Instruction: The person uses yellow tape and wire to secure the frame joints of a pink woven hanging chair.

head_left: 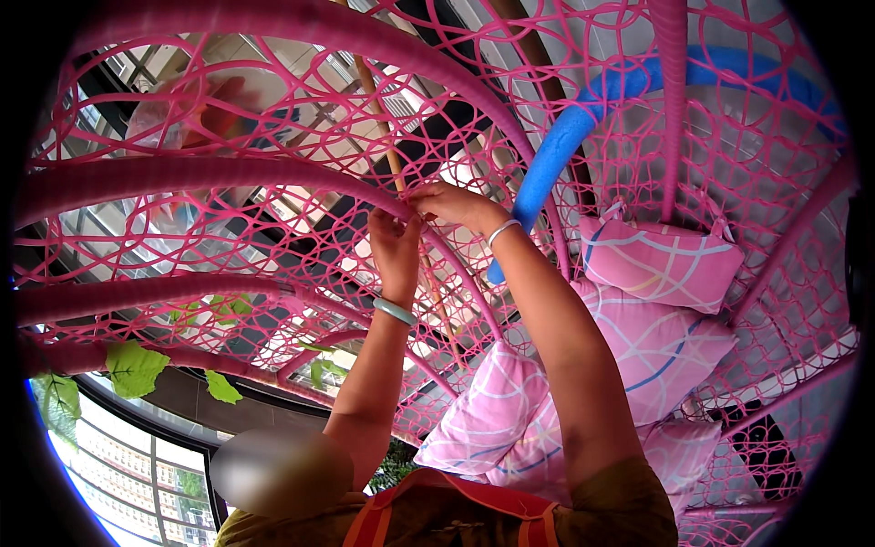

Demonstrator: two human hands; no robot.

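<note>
A pink-wrapped tube [228, 176] arches across the middle of the view, part of a woven frame of pink cord netting [342, 137]. My left hand [394, 244], below a pale green bangle, has its fingers curled against the underside of this tube. From the right my right hand [451, 204], with a white band at the wrist, reaches over and pinches at the same spot. The fingertips of both hands nearly meet there. Whatever they pinch is too small to make out. Past the hands the tube carries on thinner, downward to the right.
A blue foam tube [550, 150] curves along the netting at upper right. Pink patterned cushions [661, 264] lie on the right. More pink-wrapped tubes [155, 296] run at left, with green leaves [137, 367] below. A clear plastic bag [164, 118] shows behind the netting.
</note>
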